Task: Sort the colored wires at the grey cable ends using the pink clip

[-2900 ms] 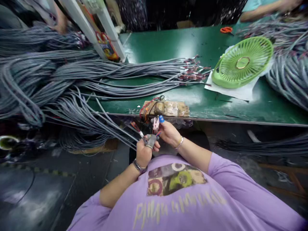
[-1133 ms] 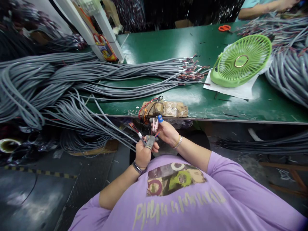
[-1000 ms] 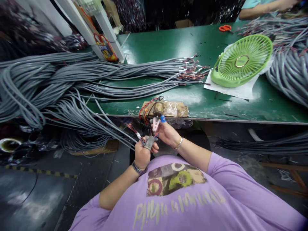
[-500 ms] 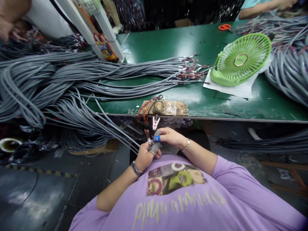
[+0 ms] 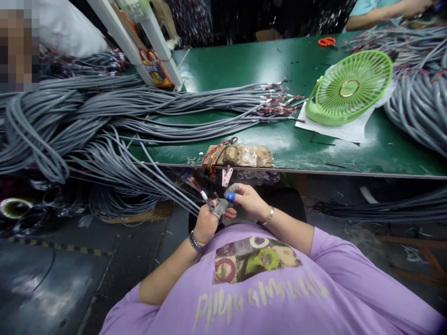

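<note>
Low in front of my chest, my left hand (image 5: 209, 219) is closed around a grey cable, with grey covers on its fingers. The cable end (image 5: 203, 194) sticks up past the thumb, showing a white band and thin reddish wires at the tip. Close beside it, my right hand (image 5: 246, 199) is pinched near the left fingertips, with blue tape on a finger. Whatever lies between those right fingertips is too small to make out. Just above the hands, a pink clip (image 5: 226, 177) hangs at the table edge, below a wooden block (image 5: 253, 156) carrying red and black leads.
Grey cables (image 5: 167, 103) spread across the green table (image 5: 223, 63) from the left, some drooping over its edge. A green fan (image 5: 349, 88) stands on white paper at right, near orange scissors (image 5: 326, 42) and coiled cables (image 5: 415, 100). A co-worker's arm (image 5: 380, 14) shows at top right.
The cable end in my left hand has tipped over to the left from nearly upright. My left hand has shifted slightly left, while my right hand stays almost in place.
</note>
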`<state>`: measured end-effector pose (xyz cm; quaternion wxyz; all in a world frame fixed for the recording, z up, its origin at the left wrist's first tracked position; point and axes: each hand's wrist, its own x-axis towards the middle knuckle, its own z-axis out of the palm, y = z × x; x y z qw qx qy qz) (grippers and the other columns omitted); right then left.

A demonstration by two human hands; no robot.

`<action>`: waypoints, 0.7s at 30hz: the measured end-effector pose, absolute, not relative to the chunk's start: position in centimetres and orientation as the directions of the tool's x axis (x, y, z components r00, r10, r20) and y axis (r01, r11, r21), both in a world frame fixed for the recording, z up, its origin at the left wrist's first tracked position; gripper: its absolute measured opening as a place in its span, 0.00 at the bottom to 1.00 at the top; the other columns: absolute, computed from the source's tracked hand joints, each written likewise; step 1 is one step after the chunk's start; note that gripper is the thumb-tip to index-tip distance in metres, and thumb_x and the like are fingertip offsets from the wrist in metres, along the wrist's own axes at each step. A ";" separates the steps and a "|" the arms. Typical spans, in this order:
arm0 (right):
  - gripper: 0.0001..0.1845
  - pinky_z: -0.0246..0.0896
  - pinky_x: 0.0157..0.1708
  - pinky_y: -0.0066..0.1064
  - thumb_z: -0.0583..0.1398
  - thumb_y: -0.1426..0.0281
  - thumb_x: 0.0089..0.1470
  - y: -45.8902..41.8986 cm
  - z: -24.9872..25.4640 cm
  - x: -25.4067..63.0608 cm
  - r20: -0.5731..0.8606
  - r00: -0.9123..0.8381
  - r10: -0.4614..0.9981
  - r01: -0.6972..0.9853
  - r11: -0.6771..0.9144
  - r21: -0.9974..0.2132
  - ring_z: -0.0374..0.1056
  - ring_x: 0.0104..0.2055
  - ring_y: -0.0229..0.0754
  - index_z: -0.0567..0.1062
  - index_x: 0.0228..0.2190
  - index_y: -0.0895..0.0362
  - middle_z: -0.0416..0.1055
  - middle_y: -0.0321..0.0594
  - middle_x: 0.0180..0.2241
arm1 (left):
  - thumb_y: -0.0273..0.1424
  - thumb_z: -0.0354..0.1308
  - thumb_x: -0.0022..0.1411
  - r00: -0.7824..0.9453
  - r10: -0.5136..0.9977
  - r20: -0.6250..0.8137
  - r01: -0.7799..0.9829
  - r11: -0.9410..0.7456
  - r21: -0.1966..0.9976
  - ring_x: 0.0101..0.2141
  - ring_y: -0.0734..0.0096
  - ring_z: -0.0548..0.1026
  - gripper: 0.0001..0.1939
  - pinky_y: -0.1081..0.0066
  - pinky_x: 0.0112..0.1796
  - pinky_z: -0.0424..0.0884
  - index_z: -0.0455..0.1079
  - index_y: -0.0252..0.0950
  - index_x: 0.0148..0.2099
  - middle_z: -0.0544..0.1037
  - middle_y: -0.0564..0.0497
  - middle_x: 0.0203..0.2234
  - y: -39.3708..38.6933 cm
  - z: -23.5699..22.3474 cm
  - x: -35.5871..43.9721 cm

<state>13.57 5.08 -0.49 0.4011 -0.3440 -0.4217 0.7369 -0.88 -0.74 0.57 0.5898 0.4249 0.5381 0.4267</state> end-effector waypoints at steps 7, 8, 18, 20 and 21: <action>0.20 0.52 0.25 0.27 0.70 0.58 0.36 5.2 0.1 13.3 -0.190 -0.496 0.847 -0.226 -0.337 -0.914 0.57 0.22 0.32 0.72 0.23 0.60 0.67 0.33 0.21 | 0.47 0.59 0.57 0.133 0.940 -0.313 0.023 0.313 0.950 0.21 0.67 0.78 0.21 0.71 0.26 0.74 0.72 0.32 0.28 0.80 0.45 0.21 -1.2 0.7 -1.2; 0.21 0.51 0.23 0.26 0.70 0.57 0.36 5.2 0.1 13.3 -0.198 -0.480 0.855 -0.238 -0.345 -0.908 0.56 0.22 0.31 0.71 0.23 0.60 0.66 0.33 0.21 | 0.47 0.59 0.58 0.095 0.950 -0.299 -0.009 0.301 0.954 0.22 0.68 0.78 0.20 0.71 0.26 0.74 0.72 0.32 0.29 0.80 0.45 0.22 -1.2 0.6 -1.2; 0.22 0.47 0.21 0.26 0.70 0.55 0.36 5.3 -0.2 13.3 -0.199 -0.423 0.884 -0.286 -0.339 -0.896 0.52 0.20 0.30 0.68 0.21 0.58 0.62 0.31 0.18 | 0.46 0.60 0.56 -0.144 0.958 -0.249 -0.209 0.216 0.954 0.19 0.70 0.76 0.19 0.73 0.22 0.71 0.70 0.32 0.29 0.79 0.48 0.20 -0.7 0.6 -0.3; 0.22 0.47 0.21 0.27 0.70 0.56 0.36 5.4 -0.3 13.4 -0.188 -0.436 0.880 -0.275 -0.329 -0.903 0.52 0.20 0.30 0.68 0.21 0.59 0.62 0.31 0.19 | 0.45 0.60 0.56 -0.150 0.958 -0.243 -0.217 0.208 0.954 0.19 0.71 0.76 0.19 0.74 0.21 0.71 0.70 0.32 0.30 0.79 0.49 0.20 -0.7 0.6 -0.3; 0.22 0.48 0.22 0.27 0.70 0.56 0.37 5.4 -0.3 13.4 -0.182 -0.448 0.875 -0.268 -0.326 -0.907 0.53 0.20 0.30 0.68 0.21 0.59 0.62 0.31 0.19 | 0.45 0.60 0.57 -0.150 0.959 -0.242 -0.217 0.207 0.954 0.19 0.71 0.76 0.19 0.75 0.20 0.70 0.70 0.32 0.30 0.79 0.49 0.20 -0.7 0.5 -0.3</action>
